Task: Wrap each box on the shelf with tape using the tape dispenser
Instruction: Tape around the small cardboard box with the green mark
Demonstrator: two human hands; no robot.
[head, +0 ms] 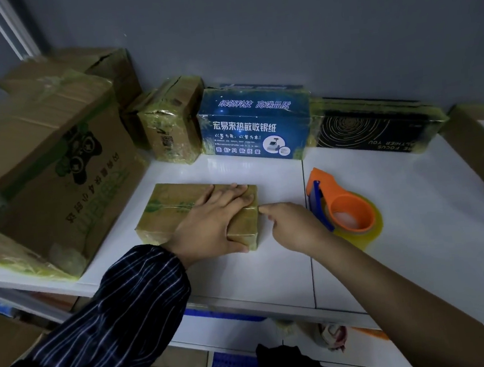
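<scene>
A small flat cardboard box [172, 210], shiny with yellowish tape, lies on the white shelf [273, 275]. My left hand [215, 221] presses flat on its right half, fingers straight across the top and thumb along the near side. My right hand [295, 225] is just right of the box, its index fingertip touching the box's right edge; it holds nothing. The orange tape dispenser [346, 208] with a roll of clear yellowish tape lies on the shelf to the right of my right hand, untouched.
Taped boxes line the back wall: a large brown carton [50, 172] at left, a small brown box [170, 125], a blue printed box [255, 122] and a black box [374, 129]. Another carton [479, 142] sits at the right edge. More boxes lie below the shelf.
</scene>
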